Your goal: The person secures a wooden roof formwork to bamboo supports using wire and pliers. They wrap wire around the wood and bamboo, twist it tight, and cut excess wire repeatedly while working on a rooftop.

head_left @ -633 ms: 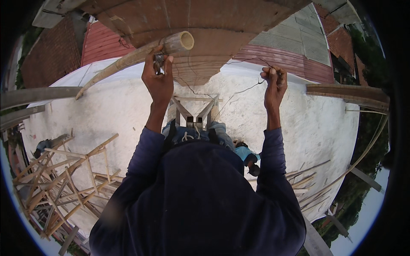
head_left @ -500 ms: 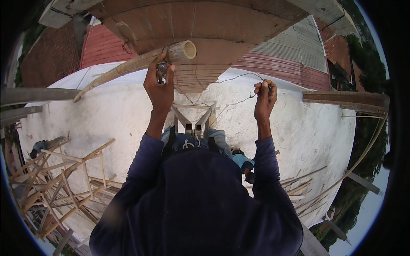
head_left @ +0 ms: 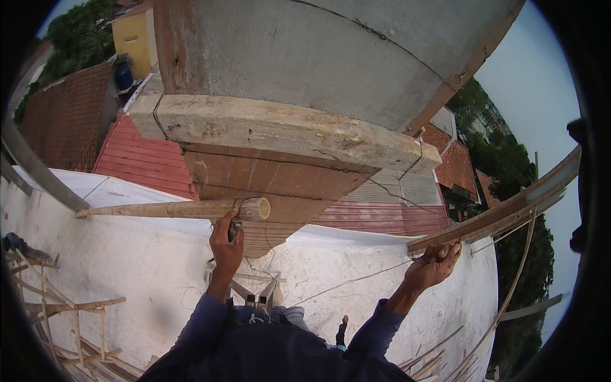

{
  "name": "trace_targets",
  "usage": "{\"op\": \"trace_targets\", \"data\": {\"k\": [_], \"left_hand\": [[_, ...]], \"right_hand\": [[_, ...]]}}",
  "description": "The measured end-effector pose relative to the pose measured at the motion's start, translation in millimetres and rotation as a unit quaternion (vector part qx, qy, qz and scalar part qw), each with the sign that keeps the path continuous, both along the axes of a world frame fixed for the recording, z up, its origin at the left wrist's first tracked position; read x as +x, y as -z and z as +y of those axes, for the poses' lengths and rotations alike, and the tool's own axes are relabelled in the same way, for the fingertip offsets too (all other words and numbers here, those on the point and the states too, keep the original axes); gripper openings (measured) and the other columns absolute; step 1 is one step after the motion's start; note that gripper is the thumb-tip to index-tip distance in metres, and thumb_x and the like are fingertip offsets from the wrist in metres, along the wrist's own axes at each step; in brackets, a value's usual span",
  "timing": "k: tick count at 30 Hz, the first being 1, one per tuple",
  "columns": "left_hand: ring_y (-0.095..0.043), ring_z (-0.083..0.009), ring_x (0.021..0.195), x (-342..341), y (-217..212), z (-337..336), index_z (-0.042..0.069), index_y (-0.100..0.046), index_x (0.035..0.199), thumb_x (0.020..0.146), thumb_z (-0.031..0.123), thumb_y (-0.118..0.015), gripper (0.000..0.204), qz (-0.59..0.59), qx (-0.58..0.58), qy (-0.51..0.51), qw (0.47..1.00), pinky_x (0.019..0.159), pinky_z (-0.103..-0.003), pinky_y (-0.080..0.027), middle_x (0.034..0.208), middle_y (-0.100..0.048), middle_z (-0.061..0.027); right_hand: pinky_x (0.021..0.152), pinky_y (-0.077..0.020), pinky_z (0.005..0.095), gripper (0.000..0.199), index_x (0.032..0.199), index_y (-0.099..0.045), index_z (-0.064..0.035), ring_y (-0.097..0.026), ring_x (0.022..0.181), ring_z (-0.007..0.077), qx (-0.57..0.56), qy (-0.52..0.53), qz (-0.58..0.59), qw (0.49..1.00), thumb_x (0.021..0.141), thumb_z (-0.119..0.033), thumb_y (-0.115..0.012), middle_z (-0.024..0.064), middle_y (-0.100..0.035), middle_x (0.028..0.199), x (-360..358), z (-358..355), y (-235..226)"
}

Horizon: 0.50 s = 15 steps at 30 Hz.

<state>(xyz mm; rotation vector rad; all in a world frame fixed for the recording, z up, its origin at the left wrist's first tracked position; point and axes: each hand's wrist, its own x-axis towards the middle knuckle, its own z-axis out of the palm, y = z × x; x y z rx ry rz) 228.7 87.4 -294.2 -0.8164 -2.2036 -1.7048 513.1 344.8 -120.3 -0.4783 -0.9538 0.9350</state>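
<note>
Rooftops [head_left: 140,159] lower, right hand [head_left: 434,264] farther out

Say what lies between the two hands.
In the head view, from left hand to right hand: the lower end of the brown panel, then pale ground, both beyond the hands, and a thin wire slanting to the right hand.

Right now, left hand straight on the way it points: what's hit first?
For the left hand, likely the bamboo pole, right at its fingertips; whether they already touch is unclear.
</note>
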Motion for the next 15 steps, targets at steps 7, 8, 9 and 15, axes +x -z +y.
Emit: {"op": "trace_targets", "data": {"k": [7,8,9,15], "left_hand": [[-0.068,-0.0329,0.091,-7.5,-10.6,-3.2,0.002,-0.064,0.129,0.084,-0.009,-0.065,0.047,-0.014,0.047,0.047,0.998,0.08,-0.039,-0.054,0.107,-0.068,-0.0198],[-0.068,-0.0322,0.09,-6.5,-10.9,-5.2,0.002,-0.064,0.129,0.084,-0.009,-0.065,0.046,-0.037,0.044,0.055,0.997,0.08,-0.039,-0.053,0.106,-0.068,-0.0197],[-0.068,-0.0315,0.089,-7.5,-10.4,-4.3,0.002,-0.065,0.129,0.086,-0.008,-0.065,0.045,-0.024,0.04,0.053,0.998,0.079,-0.039,-0.053,0.105,-0.069,-0.0192],[-0.067,-0.0314,0.096,-0.2,1.5,-13.0,0.001,-0.063,0.131,0.092,0.005,-0.071,0.04,-0.024,0.028,0.04,0.999,0.085,-0.037,-0.052,0.108,-0.069,-0.019]], "right_hand": [[0.049,-0.0224,0.0196,0.011,0.11,-0.055,-0.0107,-0.027,0.055,0.0012,0.007,0.071,-0.014,0.997,0.109,-0.022,-0.054,-0.0078,-0.034,0.067,-11.2,32.3,-27.4],[0.049,-0.0232,0.0198,0.012,0.105,-0.054,-0.012,-0.029,0.055,0.0013,0.008,0.098,-0.009,0.995,0.109,-0.023,-0.055,-0.0076,-0.035,0.066,-21.0,39.8,-12.3],[0.049,-0.0244,0.0211,0.018,0.098,-0.05,-0.0126,-0.03,0.055,0.003,-0.011,0.084,-0.009,0.996,0.109,-0.026,-0.054,-0.0065,-0.035,0.066,-26.5,46.2,4.5],[0.042,-0.0296,0.0272,0.026,0.093,-0.043,-0.0086,-0.031,0.053,0.0108,-0.293,0.078,0.148,0.941,0.107,-0.029,-0.051,-0.0014,-0.036,0.073,-43.4,41.1,161.2]]}}
